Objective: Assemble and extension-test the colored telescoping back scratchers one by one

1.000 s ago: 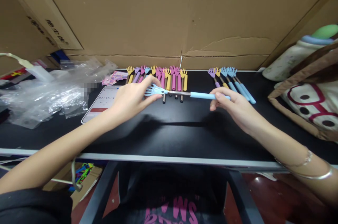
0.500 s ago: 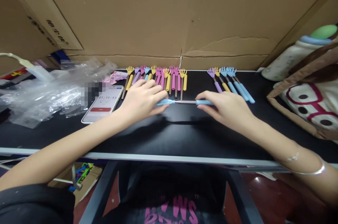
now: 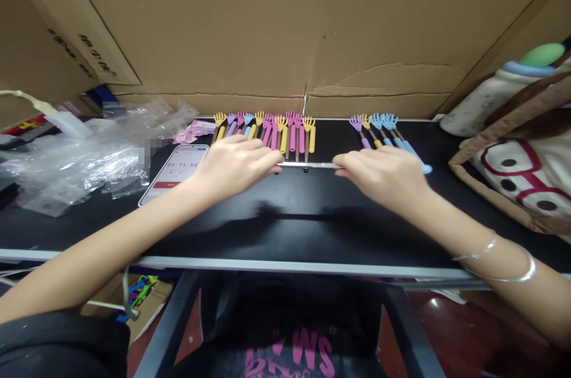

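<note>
A back scratcher (image 3: 308, 165) with a thin metal rod is held level above the black table. My left hand (image 3: 241, 163) is closed around one end and my right hand (image 3: 383, 173) around the other. Both ends are hidden by my fingers; only the bare rod shows between them. Behind my left hand lies a row of small back scratchers (image 3: 307, 125) in yellow, purple, pink and blue, with separate-looking handle sleeves beside them. Past my right hand lie several more back scratchers (image 3: 378, 122), purple, yellow and blue, side by side.
A phone (image 3: 172, 165) showing a timer lies left of my left hand. Clear plastic bags (image 3: 89, 158) are heaped at the far left. On the right stand a bottle (image 3: 482, 101) and a cloth bag (image 3: 526, 170). A cardboard wall (image 3: 285, 27) closes the back of the table (image 3: 250, 235).
More of the metal rod shows between my hands, and the blue ends have gone from sight inside my fingers. Both hands have risen slightly from the table.
</note>
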The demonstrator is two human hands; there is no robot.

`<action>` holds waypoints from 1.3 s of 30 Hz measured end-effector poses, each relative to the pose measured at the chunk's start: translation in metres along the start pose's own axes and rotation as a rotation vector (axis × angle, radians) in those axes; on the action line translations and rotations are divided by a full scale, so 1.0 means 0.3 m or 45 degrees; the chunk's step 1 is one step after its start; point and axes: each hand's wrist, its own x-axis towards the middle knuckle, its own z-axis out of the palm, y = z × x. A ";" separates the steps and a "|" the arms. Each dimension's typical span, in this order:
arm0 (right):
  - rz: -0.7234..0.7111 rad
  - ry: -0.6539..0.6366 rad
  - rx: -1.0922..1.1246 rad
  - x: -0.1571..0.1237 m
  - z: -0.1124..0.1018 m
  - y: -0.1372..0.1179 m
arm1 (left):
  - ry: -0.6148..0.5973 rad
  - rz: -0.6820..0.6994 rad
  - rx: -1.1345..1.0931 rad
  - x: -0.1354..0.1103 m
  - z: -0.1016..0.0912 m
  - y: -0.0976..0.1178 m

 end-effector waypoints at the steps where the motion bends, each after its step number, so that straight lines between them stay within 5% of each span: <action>1: 0.030 0.046 -0.042 -0.021 -0.010 0.044 | -0.005 -0.058 0.012 -0.021 -0.010 -0.038; 4: 0.115 0.121 -0.237 -0.099 -0.033 0.191 | 0.016 -0.259 0.055 -0.099 -0.029 -0.158; 8: 0.236 0.013 -0.443 -0.204 -0.053 0.356 | -0.068 -0.375 0.098 -0.205 -0.031 -0.290; 15: 0.417 -0.120 -0.533 -0.305 -0.093 0.488 | 0.048 -0.518 0.030 -0.345 -0.030 -0.435; 25: 0.561 -0.072 -0.105 -0.332 -0.102 0.518 | -0.053 -0.431 -0.391 -0.349 0.005 -0.461; 31: 0.627 -0.083 0.145 -0.358 -0.139 0.542 | -0.147 -0.726 -0.607 -0.349 -0.039 -0.423; 39: 1.025 -0.157 0.471 -0.401 -0.194 0.603 | -0.015 -1.021 -0.818 -0.431 -0.050 -0.472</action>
